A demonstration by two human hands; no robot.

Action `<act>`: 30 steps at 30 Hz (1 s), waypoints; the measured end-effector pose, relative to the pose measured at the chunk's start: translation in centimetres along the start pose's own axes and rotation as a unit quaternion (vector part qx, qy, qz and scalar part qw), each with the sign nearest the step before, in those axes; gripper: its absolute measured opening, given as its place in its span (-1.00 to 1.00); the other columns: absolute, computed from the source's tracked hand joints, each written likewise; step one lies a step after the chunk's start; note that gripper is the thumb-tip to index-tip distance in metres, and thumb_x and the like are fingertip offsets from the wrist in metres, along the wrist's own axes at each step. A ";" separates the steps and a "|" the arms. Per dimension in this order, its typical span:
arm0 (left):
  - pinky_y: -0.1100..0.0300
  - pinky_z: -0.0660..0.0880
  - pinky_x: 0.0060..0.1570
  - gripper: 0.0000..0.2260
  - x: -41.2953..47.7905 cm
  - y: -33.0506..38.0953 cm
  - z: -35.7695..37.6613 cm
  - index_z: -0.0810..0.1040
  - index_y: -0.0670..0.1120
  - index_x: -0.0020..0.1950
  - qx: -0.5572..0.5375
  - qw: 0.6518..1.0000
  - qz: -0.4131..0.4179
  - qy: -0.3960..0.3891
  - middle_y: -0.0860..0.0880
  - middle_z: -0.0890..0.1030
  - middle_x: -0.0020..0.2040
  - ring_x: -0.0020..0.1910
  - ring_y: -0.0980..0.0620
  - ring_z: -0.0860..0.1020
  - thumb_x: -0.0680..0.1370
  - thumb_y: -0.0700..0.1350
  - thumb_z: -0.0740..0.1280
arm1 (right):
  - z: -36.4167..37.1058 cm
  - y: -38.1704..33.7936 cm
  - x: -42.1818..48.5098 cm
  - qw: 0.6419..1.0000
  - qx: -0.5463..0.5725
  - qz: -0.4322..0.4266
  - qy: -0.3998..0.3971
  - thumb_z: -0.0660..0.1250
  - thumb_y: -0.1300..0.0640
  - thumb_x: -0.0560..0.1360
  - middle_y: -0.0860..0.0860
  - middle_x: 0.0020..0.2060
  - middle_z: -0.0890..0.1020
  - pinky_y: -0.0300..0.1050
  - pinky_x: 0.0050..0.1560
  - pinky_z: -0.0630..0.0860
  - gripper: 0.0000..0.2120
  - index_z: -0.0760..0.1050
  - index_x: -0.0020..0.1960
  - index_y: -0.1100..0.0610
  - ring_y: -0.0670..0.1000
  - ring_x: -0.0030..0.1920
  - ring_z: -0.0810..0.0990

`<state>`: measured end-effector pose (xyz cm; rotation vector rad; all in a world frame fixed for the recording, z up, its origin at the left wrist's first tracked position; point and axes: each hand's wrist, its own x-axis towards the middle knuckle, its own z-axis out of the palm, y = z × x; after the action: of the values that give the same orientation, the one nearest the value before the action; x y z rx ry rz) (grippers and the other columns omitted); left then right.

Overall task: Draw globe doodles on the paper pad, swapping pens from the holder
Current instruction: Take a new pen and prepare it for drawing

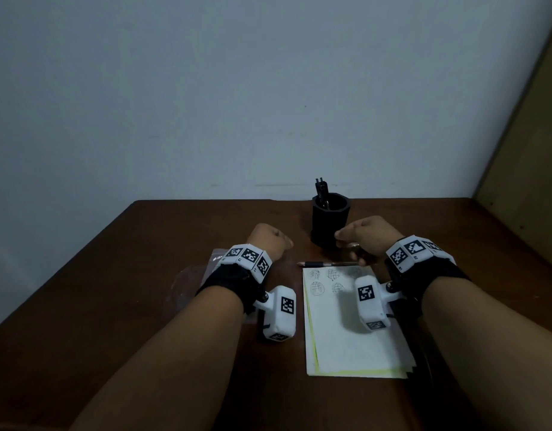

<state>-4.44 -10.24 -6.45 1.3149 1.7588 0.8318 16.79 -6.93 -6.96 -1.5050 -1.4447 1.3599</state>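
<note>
So from the head cam you're looking down at a dark wooden table [144, 244] pushed up against a plain wall, and the paper pad [346, 331] sits right of centre with a handful of little globe doodles [327, 279] already packed along its top edge, so most of the sheet below them is free to draw on. The right hand [363, 236] is curled just past the pad's top edge, fingers pinched on the back end of a pen [329, 263] that lies flat across the table with its tip pointing left, touching or just above the pad's edge. I'd guess it's being set down or picked up for a swap, can't tell which. The black pen holder [330, 220] stands right behind that hand, upright, with a couple of dark pens [322, 191] poking out the back side, so it's a short reach and nothing's in the way. The left hand [270, 241] is closed into a loose fist holding nothing, parked on the table left of the pad, probably just resting. Under that wrist there's something like a clear plastic sleeve [194, 275], though it's too dim to be sure. Lots of bare table on the left and far right.
</note>
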 end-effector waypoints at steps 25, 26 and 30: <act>0.25 0.40 -0.40 -0.76 -1.9 -7.5 -8.2 0.56 -0.18 -0.34 0.063 0.989 -0.112 0.074 -0.10 0.49 -0.42 -0.48 -0.01 0.44 0.53 -0.21 0.32 | 15.2 -2.4 4.0 0.977 -0.160 -0.011 -0.143 0.41 0.29 0.45 0.15 -0.36 0.59 -0.22 -0.53 0.44 -0.93 0.62 -0.20 0.18 0.03 -0.55 0.46; 0.23 0.43 -0.34 -0.81 -1.7 -7.5 -8.0 0.60 -0.21 -0.24 0.059 0.990 -0.108 0.068 -0.13 0.54 -0.35 -0.43 -0.03 0.48 0.54 -0.19 0.32 | 15.1 -2.3 3.9 0.976 -0.162 -0.010 -0.147 0.39 0.29 0.44 0.16 -0.37 0.57 -0.22 -0.53 0.43 -0.89 0.63 -0.25 0.18 0.03 -0.55 0.43; 0.18 0.46 -0.23 -0.85 -1.3 -7.4 -7.6 0.65 -0.26 -0.04 0.052 0.994 -0.084 0.055 -0.17 0.59 -0.18 -0.30 -0.05 0.52 0.56 -0.19 0.33 | 14.6 -2.2 3.3 0.969 -0.177 0.007 -0.171 0.40 0.25 0.41 0.15 -0.48 0.49 -0.22 -0.51 0.38 -0.87 0.67 -0.30 0.21 0.04 -0.58 0.36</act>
<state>-14.29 -13.82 -8.77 1.1856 1.9930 0.7394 1.92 -6.27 -9.53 -1.5477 -1.9820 1.4803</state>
